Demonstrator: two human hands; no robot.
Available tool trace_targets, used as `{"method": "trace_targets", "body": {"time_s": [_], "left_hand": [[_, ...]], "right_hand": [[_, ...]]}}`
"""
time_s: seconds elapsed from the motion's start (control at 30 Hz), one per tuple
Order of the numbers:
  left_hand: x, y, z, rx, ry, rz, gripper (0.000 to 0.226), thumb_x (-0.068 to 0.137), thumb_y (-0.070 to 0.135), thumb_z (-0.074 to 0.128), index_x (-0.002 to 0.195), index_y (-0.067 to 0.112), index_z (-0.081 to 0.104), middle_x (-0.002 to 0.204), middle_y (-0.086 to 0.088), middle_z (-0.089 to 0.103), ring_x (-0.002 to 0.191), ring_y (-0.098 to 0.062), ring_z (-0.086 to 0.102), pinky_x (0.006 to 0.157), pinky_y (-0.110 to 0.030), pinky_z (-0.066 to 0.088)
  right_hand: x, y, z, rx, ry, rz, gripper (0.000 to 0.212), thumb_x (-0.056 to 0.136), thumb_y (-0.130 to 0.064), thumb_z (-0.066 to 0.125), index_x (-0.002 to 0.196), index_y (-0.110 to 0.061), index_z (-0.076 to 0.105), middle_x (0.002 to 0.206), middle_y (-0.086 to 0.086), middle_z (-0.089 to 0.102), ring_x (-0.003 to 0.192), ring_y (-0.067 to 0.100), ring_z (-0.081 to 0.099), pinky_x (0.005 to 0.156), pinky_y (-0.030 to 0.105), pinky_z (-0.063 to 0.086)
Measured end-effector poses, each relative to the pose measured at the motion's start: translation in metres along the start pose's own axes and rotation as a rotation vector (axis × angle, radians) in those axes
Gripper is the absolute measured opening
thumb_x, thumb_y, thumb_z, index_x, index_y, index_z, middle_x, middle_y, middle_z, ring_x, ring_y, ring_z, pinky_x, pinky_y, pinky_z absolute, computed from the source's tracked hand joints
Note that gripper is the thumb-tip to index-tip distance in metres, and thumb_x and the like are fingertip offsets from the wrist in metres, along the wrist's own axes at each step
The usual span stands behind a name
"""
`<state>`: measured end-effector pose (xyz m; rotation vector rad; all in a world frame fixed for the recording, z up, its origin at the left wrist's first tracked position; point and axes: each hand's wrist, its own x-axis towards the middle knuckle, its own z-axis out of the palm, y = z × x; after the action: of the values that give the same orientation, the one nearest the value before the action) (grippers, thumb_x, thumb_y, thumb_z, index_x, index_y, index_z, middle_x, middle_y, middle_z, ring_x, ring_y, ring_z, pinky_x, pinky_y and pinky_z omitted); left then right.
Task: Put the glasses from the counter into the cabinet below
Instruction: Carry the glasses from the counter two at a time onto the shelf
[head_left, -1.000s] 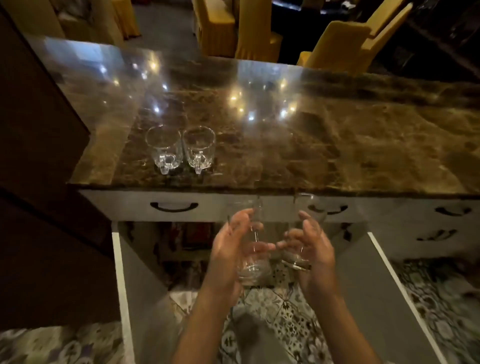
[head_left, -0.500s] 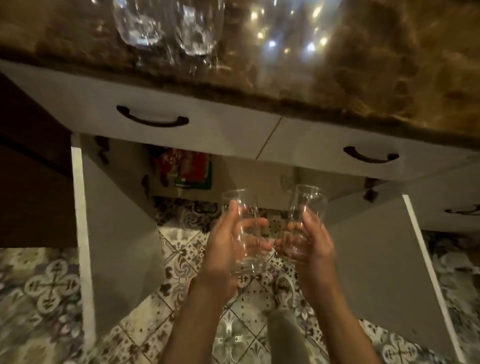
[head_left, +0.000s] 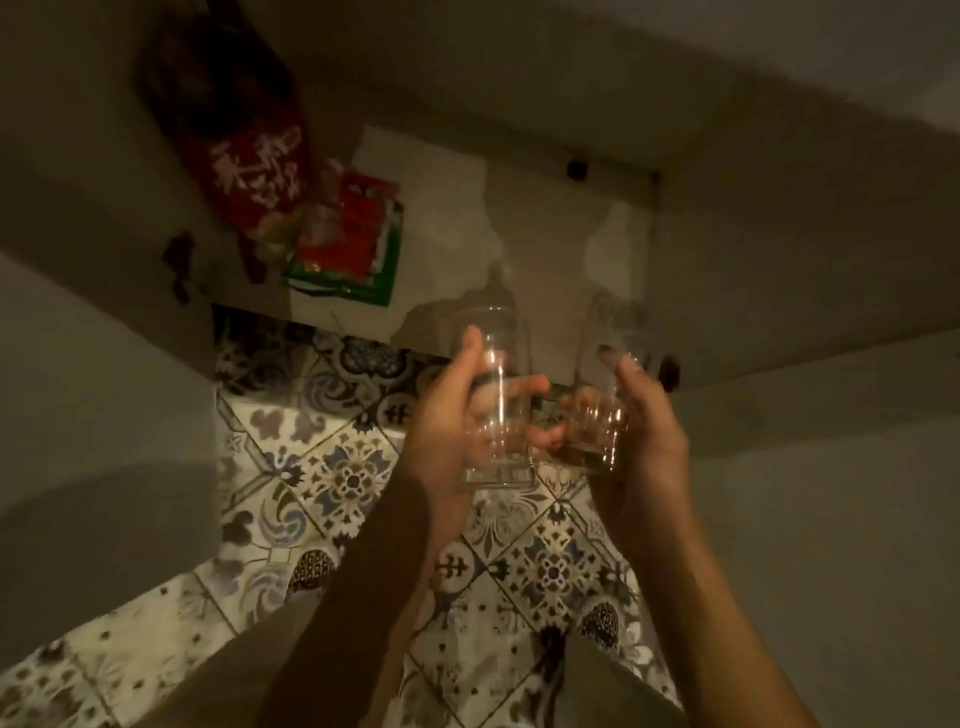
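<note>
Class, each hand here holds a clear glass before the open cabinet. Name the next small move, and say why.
Probably ease both glasses forward over the cabinet shelf. The left hand grips the left glass and the right hand grips the right glass, both above the floor tiles, short of the shelf. The red packets lie at its left, so the spot ahead looks free.

The left hand (head_left: 441, 415) gripped a clear glass (head_left: 498, 400) and the right hand (head_left: 644, 431) gripped a second glass (head_left: 597, 431), side by side above the patterned tile floor (head_left: 332, 467), just before the open cabinet (head_left: 545, 218). Inside, at its left, lay a red bag (head_left: 249, 166) and a red-green packet (head_left: 353, 244).
</note>
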<state>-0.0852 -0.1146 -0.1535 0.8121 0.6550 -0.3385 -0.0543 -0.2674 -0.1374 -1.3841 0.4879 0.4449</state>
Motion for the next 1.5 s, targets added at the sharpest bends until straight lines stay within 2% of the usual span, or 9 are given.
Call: {"method": "trace_targets", "body": {"time_s": [0.17,0.27,0.4,0.7,0.9,1.1,1.2,1.33,1.5], "left_hand": [[0.093,-0.044,-0.031,0.094,-0.004,-0.013,0.074,0.079,0.072,0.057,0.130,0.019,0.060,0.104,-0.011,0.079,0.071,-0.024,0.074,0.068,-0.035,0.058],[0.159,-0.052,-0.034,0.210,0.034,0.074,0.067,0.080,0.076,0.055,0.120,0.024,0.068,0.101,-0.006,0.080,0.088,-0.025,0.077,0.082,-0.042,0.057],[0.236,-0.051,-0.037,0.276,0.003,0.254,0.049,0.091,0.068,0.054,0.112,0.025,0.063,0.097,-0.003,0.080,0.082,-0.026,0.077,0.064,-0.036,0.062],[0.288,-0.057,-0.024,0.500,0.033,0.370,0.044,0.090,0.060,0.063,0.112,0.022,0.060,0.111,-0.004,0.076,0.089,-0.022,0.074,0.068,-0.032,0.059],[0.325,-0.055,-0.012,0.597,0.091,0.642,0.056,0.074,0.031,0.090,0.116,0.021,0.054,0.113,-0.004,0.069,0.084,-0.007,0.065,0.055,-0.009,0.050],[0.375,-0.096,0.000,0.871,0.043,0.794,0.063,0.070,0.018,0.092,0.119,0.011,0.053,0.105,-0.001,0.056,0.101,-0.026,0.062,0.088,-0.042,0.058],[0.397,-0.110,0.001,0.844,0.116,0.800,0.067,0.067,0.023,0.094,0.121,0.016,0.056,0.100,0.007,0.059,0.089,-0.012,0.061,0.086,-0.034,0.058],[0.418,-0.124,0.000,0.873,0.181,0.841,0.068,0.066,0.029,0.095,0.123,0.024,0.059,0.109,0.008,0.064,0.082,0.007,0.059,0.065,-0.006,0.049],[0.430,-0.132,0.005,0.885,0.221,0.880,0.071,0.067,0.026,0.094,0.129,0.020,0.060,0.118,0.005,0.065,0.090,-0.003,0.065,0.085,-0.031,0.058]], "right_hand": [[0.090,0.066,-0.015,0.053,-0.160,-0.011,0.052,0.101,-0.047,0.046,0.069,-0.032,0.083,0.061,0.002,0.072,0.052,0.014,0.067,0.056,0.029,0.059],[0.157,0.087,-0.015,0.072,-0.141,-0.078,0.039,0.099,-0.046,0.052,0.087,-0.028,0.084,0.061,-0.002,0.071,0.052,0.014,0.067,0.052,0.026,0.057],[0.240,0.109,-0.032,0.128,-0.115,-0.220,0.041,0.094,-0.050,0.063,0.123,-0.021,0.063,0.075,0.004,0.065,0.062,0.020,0.063,0.057,0.031,0.056],[0.299,0.096,-0.087,-0.166,0.091,-0.334,0.055,0.080,-0.058,0.073,0.117,-0.018,0.065,0.096,0.003,0.072,0.085,0.020,0.070,0.093,0.053,0.057],[0.329,0.081,-0.112,-0.306,0.149,-0.546,0.056,0.063,-0.044,0.090,0.108,-0.026,0.063,0.098,-0.001,0.072,0.082,0.013,0.073,0.076,0.032,0.059],[0.363,0.094,-0.129,-0.596,0.117,-0.695,0.069,0.067,-0.036,0.092,0.124,-0.035,0.054,0.101,-0.004,0.067,0.095,0.008,0.066,0.079,0.020,0.054],[0.377,0.097,-0.139,-0.708,0.126,-0.715,0.068,0.067,-0.034,0.093,0.121,-0.034,0.052,0.106,-0.006,0.069,0.096,0.008,0.065,0.074,0.016,0.051],[0.397,0.101,-0.148,-0.782,0.136,-0.695,0.066,0.063,-0.041,0.092,0.111,-0.044,0.046,0.104,-0.014,0.069,0.102,0.012,0.065,0.104,0.046,0.048],[0.417,0.107,-0.158,-0.880,0.184,-0.694,0.067,0.062,-0.054,0.089,0.117,-0.045,0.052,0.111,-0.010,0.061,0.114,0.018,0.060,0.116,0.058,0.032]]}}
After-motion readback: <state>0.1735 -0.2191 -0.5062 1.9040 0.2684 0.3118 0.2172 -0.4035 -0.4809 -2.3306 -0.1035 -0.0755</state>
